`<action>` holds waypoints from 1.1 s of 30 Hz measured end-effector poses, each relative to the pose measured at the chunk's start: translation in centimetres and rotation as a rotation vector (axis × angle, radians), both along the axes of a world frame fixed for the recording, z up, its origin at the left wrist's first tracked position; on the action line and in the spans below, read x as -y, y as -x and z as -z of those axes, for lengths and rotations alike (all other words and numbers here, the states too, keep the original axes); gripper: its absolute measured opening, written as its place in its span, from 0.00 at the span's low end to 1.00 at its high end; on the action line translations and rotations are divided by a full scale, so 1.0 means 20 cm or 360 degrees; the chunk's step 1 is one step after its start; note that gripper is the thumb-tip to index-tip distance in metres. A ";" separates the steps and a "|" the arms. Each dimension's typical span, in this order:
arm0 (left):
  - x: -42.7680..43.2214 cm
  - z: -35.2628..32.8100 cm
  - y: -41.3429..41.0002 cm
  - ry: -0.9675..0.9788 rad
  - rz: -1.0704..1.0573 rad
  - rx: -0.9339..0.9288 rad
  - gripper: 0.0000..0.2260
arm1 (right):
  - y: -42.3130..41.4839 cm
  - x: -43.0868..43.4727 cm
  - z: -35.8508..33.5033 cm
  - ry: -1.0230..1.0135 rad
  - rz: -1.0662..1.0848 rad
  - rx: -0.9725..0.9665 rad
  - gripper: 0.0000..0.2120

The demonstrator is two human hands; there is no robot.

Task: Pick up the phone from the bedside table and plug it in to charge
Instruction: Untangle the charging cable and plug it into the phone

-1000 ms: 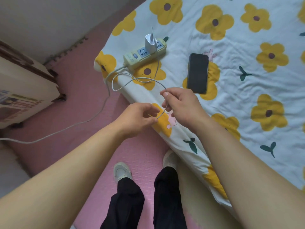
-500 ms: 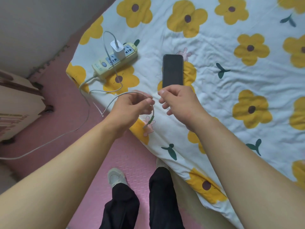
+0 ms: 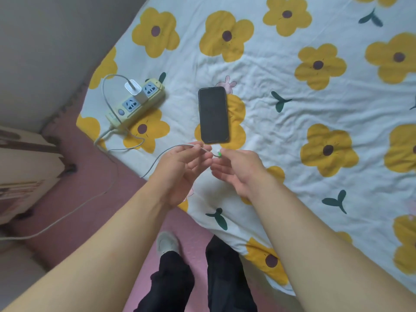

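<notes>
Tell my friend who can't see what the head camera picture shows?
A person's left hand pinches a white charging cable near its green-tipped plug, the right hand open beside it. Just beyond, a black phone lies face-up on a flowered bedsheet, near a power strip.

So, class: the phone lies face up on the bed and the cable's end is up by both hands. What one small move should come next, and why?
Probably the right hand should reach for the phone. The left hand already pinches the cable near its green-tipped plug, the charger sits in the power strip, and the phone lies untouched, just beyond the fingers.
</notes>
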State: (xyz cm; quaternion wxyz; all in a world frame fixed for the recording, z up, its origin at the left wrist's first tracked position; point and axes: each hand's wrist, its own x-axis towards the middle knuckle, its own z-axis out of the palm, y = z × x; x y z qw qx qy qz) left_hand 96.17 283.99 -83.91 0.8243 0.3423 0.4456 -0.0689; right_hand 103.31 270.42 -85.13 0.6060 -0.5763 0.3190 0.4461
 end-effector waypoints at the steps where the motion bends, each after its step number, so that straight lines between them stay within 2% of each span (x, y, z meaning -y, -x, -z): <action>1: 0.01 0.01 0.01 0.0048 0.0002 -0.0047 0.03 | 0.00 -0.01 0.01 -0.0022 0.0085 0.0005 0.04; 2: 0.01 0.02 0.02 0.0087 -0.0005 -0.0107 0.03 | -0.01 -0.01 0.03 -0.0042 0.0160 0.0016 0.01; 5: 0.01 0.06 0.03 0.0101 0.0009 -0.0335 0.04 | -0.01 -0.02 0.07 -0.0059 0.0300 0.0046 0.05; 10: -0.03 0.12 0.03 -0.0111 0.0508 -0.0689 0.08 | -0.02 0.01 0.13 0.0026 0.0271 0.0119 0.07; 15: -0.08 0.12 -0.02 -0.0418 0.1024 -0.0766 0.13 | -0.01 0.00 0.17 0.0208 0.0247 0.0192 0.01; 19: -0.15 0.07 -0.10 -0.0346 0.1298 -0.0626 0.15 | 0.01 -0.01 0.20 0.0410 0.0093 0.0370 0.03; 22: -0.21 0.05 -0.16 -0.0341 0.1267 -0.0422 0.13 | 0.04 -0.04 0.23 0.0571 -0.0070 0.0512 0.07; 25: -0.23 0.13 -0.22 -0.0730 0.0976 -0.0327 0.05 | 0.05 -0.07 0.24 0.0677 -0.0176 0.0541 0.11; 27: -0.22 0.19 -0.26 -0.0907 0.0834 -0.0311 0.04 | 0.04 -0.09 0.25 0.0697 -0.0193 0.0524 0.12; 33: -0.19 0.35 -0.34 -0.1032 0.0763 -0.0347 0.02 | 0.02 -0.08 0.27 0.0378 -0.0150 0.0363 0.06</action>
